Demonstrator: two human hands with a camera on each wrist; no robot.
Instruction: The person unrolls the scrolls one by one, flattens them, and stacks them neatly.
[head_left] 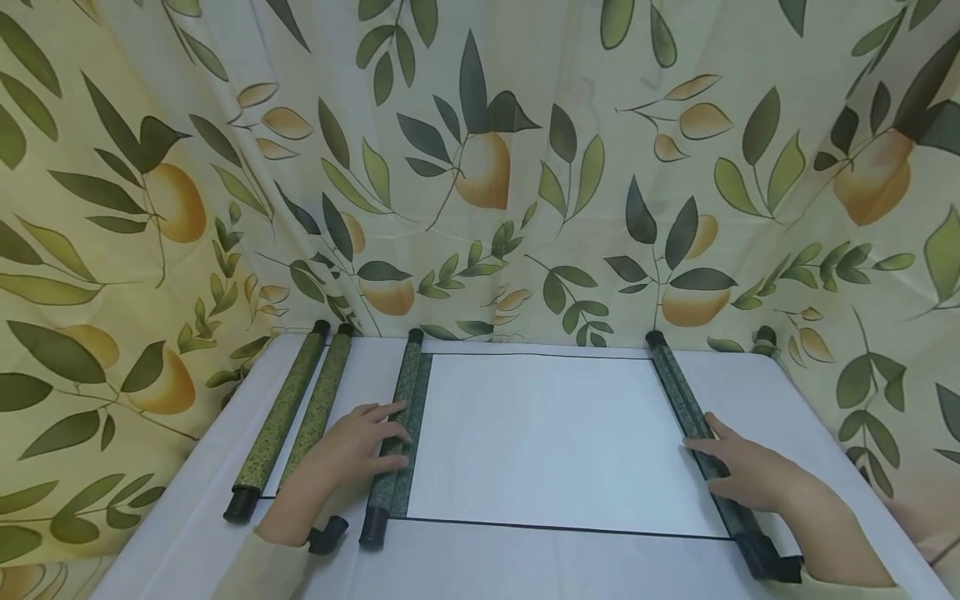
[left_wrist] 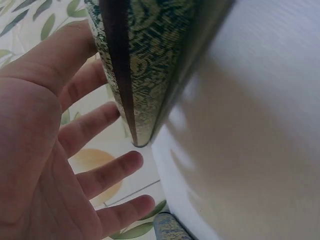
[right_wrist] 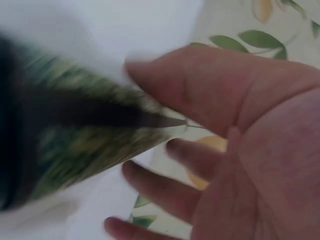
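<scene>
A hanging scroll lies partly unrolled, its white sheet (head_left: 540, 442) flat between two dark green patterned rollers with black end caps. On the left roller (head_left: 380, 492) rest the spread fingers of my left hand (head_left: 348, 442). My right hand (head_left: 750, 471) touches the right roller (head_left: 667, 375), thumb over its inner side. The left wrist view shows the left palm (left_wrist: 45, 150), with loose, parted fingers against the patterned roller (left_wrist: 155, 55). In the blurred right wrist view, the thumb and fingers of the right hand (right_wrist: 250, 145) lie apart around the far end of the roller (right_wrist: 75, 165).
Two lighter green rolled scrolls, one outer (head_left: 281, 425) and one inner (head_left: 322, 400), lie on the left; my left forearm hides part of the inner one. Behind the white table (head_left: 480, 562) hangs fruit-and-leaf patterned cloth (head_left: 570, 250). A dark green object (head_left: 765, 340) stands at the far right edge.
</scene>
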